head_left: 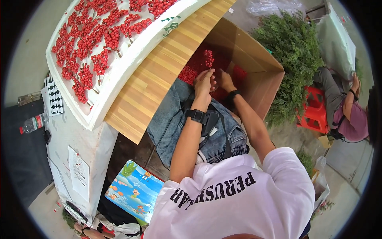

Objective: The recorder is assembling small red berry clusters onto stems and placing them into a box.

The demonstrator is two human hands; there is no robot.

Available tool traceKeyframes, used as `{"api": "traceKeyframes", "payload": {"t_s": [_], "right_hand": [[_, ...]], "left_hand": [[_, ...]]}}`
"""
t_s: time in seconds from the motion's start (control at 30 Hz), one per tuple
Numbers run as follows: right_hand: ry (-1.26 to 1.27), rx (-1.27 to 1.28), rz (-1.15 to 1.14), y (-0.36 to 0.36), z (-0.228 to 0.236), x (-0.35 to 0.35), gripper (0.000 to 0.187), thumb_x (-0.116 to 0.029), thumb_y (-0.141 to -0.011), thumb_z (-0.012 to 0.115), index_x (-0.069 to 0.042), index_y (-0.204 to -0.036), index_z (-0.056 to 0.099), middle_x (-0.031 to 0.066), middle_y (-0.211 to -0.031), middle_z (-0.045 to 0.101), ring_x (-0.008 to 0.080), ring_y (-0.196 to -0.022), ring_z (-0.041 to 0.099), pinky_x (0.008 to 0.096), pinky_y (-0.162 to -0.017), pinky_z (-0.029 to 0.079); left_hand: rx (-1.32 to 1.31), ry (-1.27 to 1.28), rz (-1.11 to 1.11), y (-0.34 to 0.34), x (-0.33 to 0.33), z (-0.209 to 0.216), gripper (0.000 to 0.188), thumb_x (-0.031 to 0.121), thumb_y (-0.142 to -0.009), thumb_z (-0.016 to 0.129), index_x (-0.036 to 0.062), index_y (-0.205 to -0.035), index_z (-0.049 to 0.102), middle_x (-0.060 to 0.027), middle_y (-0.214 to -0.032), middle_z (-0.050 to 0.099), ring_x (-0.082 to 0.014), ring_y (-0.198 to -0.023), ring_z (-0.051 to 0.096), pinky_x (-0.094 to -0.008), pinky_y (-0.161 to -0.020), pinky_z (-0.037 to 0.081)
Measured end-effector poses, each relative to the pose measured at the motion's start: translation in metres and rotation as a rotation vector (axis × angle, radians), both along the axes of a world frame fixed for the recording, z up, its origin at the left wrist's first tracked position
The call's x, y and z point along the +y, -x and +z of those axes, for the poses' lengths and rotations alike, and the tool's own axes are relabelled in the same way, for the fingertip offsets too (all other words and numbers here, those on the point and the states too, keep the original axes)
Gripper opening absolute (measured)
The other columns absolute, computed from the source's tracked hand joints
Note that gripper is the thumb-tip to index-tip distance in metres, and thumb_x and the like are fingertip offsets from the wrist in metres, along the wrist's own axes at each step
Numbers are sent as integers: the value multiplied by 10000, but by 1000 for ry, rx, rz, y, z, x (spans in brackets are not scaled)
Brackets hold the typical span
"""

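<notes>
My left hand (204, 83) is closed in a pinch on the lower end of a red berry sprig (208, 58), which stands upright above the fingertips. Just to its right is my right hand (226, 81), its fingers curled close to the sprig's stem. What those fingers hold, if anything, is too small to make out. Both hands are over an open cardboard box (260, 89). Inside it, a heap of loose red berries (188, 74) shows left of my left hand, and more red berries (239, 73) lie on the right.
At upper left, a white foam slab (104, 101) bears many berry sprigs, beside a wood-patterned board (159, 79). Green foliage (288, 51) stands against the box's right. Farther right, another person (350, 115) sits by a red stool (312, 113). A colourful picture panel (133, 191) lies at lower left.
</notes>
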State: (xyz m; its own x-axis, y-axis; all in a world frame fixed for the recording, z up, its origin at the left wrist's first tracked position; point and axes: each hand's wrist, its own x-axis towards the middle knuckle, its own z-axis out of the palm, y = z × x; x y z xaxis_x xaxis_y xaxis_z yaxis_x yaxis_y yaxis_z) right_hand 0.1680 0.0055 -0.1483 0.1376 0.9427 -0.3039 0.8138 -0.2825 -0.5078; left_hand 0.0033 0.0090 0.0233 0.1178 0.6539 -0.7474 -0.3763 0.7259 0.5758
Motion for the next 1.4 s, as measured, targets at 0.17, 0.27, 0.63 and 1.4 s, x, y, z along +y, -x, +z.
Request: {"api": "traceKeyframes", "payload": {"t_s": [0.17,0.27,0.63,1.4], "right_hand": [[-362,418,-91,18,111,-6,252,-114,-778,686,-12,-1002,631,171,-922,676,290,-808,688,367,-677,539],[-358,435,-71,34,179,-24,226,-113,-773,701,-13,-968,646,137,-875,665,240,-732,666,319,-646,531],[-571,226,-59,85,203,-39,192,-137,-773,717,-51,-939,675,94,-811,658,211,-652,638,301,-588,513],[-827,368,-591,102,379,-46,130,-75,-840,687,39,-900,707,47,-768,699,75,-703,618,216,-663,491]], "left_hand": [[-6,-14,-11,8,3,-5,138,223,-878,665,152,-988,710,37,-755,621,-73,-598,578,-211,-496,407],[-29,-27,-16,8,-3,-6,135,228,-884,648,161,-981,712,31,-777,632,-80,-626,584,-220,-508,411],[-116,-40,49,25,-17,9,174,254,-865,635,132,-962,711,3,-870,670,-110,-733,606,-246,-551,443],[-190,-25,-67,63,-38,66,172,275,-847,662,143,-949,702,27,-748,627,-74,-556,565,-198,-435,399]]}}
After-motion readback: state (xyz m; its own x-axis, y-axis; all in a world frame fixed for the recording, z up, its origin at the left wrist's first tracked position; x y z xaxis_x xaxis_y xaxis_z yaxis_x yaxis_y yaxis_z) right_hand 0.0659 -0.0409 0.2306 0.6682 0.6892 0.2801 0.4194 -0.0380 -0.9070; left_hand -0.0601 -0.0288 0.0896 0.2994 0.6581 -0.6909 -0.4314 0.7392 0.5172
